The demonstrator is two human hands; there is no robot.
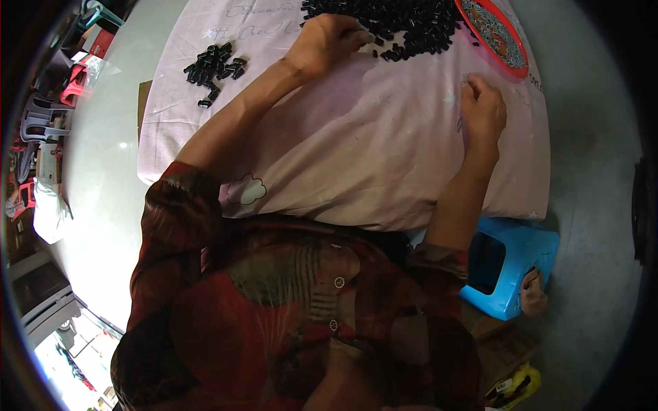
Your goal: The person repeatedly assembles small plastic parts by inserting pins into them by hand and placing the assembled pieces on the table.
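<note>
Dark red-patterned shirt (pixel 295 335), round ornate buttons (pixel 339 282)

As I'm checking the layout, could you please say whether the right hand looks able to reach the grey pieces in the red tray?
Probably yes: the right hand is close to the red tray, only pink cloth shows between them, and the grey pieces lie uncovered.

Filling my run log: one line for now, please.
left hand: beside larger black pile; right hand: near red tray; smaller black pile: left
</note>
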